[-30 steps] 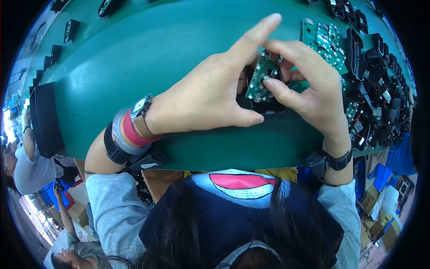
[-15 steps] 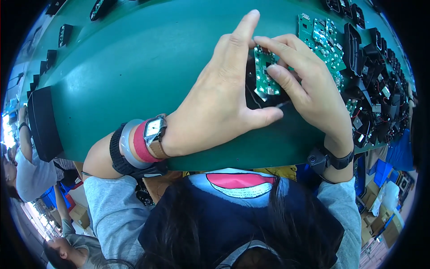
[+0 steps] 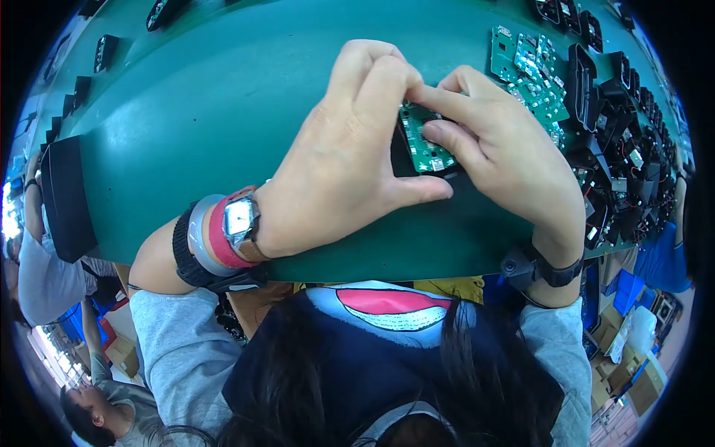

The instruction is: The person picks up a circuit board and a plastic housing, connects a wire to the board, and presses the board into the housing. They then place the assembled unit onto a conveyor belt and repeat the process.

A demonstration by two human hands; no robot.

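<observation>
Between my hands a green circuit board (image 3: 426, 143) lies over a black plastic housing, whose edge barely shows beside it. My left hand (image 3: 350, 141) curls round the housing's left side, its fingertips bent at the far end and its thumb stretched across the near end. On the board's right side, my right hand (image 3: 506, 141) presses its thumb against the face, while its index finger reaches the far edge next to my left fingertips. The palms hide most of the housing.
Loose green circuit boards (image 3: 532, 67) lie in a pile at the far right of the green table (image 3: 223, 97). Beside them are many black housings (image 3: 611, 164) with wires. A large black casing (image 3: 67, 197) stands at the left edge. Other people (image 3: 112, 406) sit at the lower left.
My left index finger, stretched upward before, is now bent down to the board's far end. The board and both hands have shifted slightly left and nearer.
</observation>
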